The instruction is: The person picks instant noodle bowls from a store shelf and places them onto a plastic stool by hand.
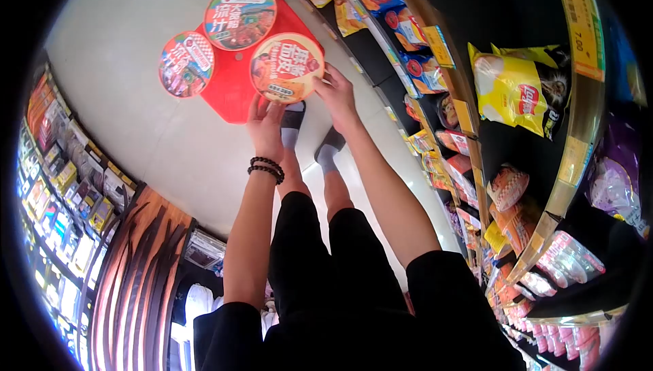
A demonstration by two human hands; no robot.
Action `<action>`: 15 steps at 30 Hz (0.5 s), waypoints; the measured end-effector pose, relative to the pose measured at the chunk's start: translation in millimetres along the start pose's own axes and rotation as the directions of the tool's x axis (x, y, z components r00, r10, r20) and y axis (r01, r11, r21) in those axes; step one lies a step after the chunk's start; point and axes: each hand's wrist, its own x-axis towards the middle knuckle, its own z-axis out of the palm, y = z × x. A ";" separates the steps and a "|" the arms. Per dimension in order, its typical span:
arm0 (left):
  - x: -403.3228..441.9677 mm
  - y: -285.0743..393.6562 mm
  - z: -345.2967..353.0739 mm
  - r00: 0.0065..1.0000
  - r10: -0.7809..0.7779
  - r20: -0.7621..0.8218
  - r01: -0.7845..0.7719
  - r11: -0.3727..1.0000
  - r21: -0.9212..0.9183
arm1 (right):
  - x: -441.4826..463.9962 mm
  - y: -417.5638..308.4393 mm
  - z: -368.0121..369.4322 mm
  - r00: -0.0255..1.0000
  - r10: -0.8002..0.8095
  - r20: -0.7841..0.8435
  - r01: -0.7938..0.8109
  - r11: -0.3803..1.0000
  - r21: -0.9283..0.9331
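Observation:
Between my two hands is a round instant noodle bowl with a cream and orange lid (287, 68), above or on the front part of a red plastic stool (231, 95). My left hand (265, 125), below a dark bead bracelet (266, 169), grips the bowl's near edge. The fingers of my right hand (336, 97) hold its right edge. Two more noodle bowls are by the stool: a larger red and green one (241, 16) at the back, and a smaller one (186, 64) at the left. Their lower sides are hidden.
Shelves at the right hold yellow chip bags (517, 92), blue and red snack bags (416, 24) and price tags (581, 24). At the lower left are hanging dark belts (139, 262) and packaged goods (68, 174). My feet (330, 143) stand on the pale floor (146, 126) near the stool.

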 end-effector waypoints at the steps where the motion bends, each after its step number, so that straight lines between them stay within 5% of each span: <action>1: 0.4 -1.0 -0.7 1.000 0.003 -0.017 -0.003 1.000 -0.001 | 0.5 -0.3 1.2 1.000 -0.006 0.004 0.006 1.000 -0.020; 5: 1.0 -14.3 -12.1 0.999 -0.018 0.032 0.018 1.000 -0.004 | -0.1 16.1 -0.9 0.999 0.037 0.001 -0.036 0.989 0.141; 7: -1.8 -24.6 -18.8 0.993 -0.098 0.059 0.102 0.991 -0.083 | -13.9 13.2 -10.7 0.989 0.128 -0.076 -0.129 0.992 -0.006; 9: -23.9 -19.6 3.1 0.974 -0.225 -0.005 0.225 0.974 0.027 | -29.2 19.3 -27.0 0.965 0.240 -0.104 -0.232 0.969 0.088; 15: -61.4 -76.5 14.5 0.891 -0.417 0.179 0.320 0.856 0.406 | -97.2 40.5 -123.9 0.910 0.361 -0.206 -0.388 0.915 -0.112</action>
